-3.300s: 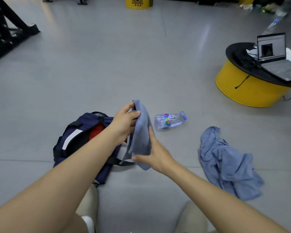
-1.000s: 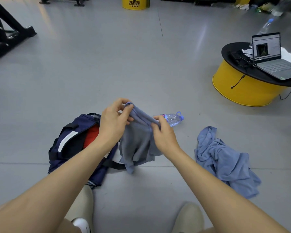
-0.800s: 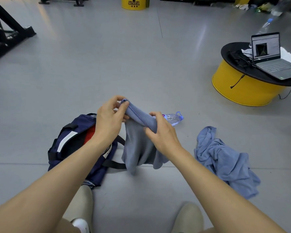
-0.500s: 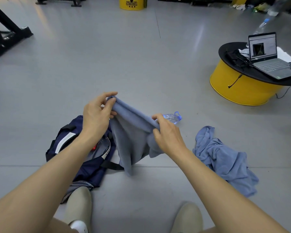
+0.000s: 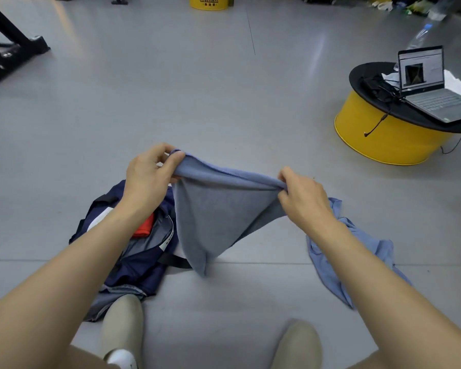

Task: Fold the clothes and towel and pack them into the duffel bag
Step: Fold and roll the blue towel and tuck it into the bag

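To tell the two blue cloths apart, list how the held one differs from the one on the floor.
The held cloth is stretched between the left hand and right hand; the floor garment lies crumpled. The held cloth is greyer and hangs smooth; the floor garment is brighter blue and wrinkled. Both are outside the duffel bag.
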